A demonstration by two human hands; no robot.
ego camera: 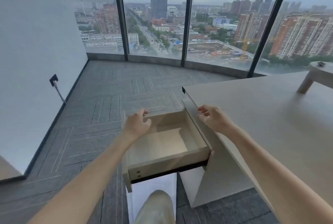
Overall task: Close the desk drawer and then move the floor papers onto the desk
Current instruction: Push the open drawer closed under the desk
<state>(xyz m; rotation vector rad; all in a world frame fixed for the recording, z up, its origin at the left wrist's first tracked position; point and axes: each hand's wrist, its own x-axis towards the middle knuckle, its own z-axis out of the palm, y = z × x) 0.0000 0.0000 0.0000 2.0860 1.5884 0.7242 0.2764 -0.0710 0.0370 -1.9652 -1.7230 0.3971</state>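
Observation:
A pale wooden drawer (167,158) stands pulled out to the left from the beige desk (261,115), and its inside is empty. My left hand (137,124) hovers over the drawer's left front panel with fingers spread, holding nothing. My right hand (212,117) floats by the desk's edge above the drawer's right end, fingers apart and empty. White printed papers (162,184) lie on the carpet under the drawer, partly hidden by my knee (155,207). Another white sheet (191,180) lies beside the desk's side panel.
Grey carpet tiles (108,106) stretch to floor-to-ceiling windows (155,16). A white wall (36,52) on the left carries a socket with a cable (54,80). A small round wooden stand (317,74) sits on the desk's far right.

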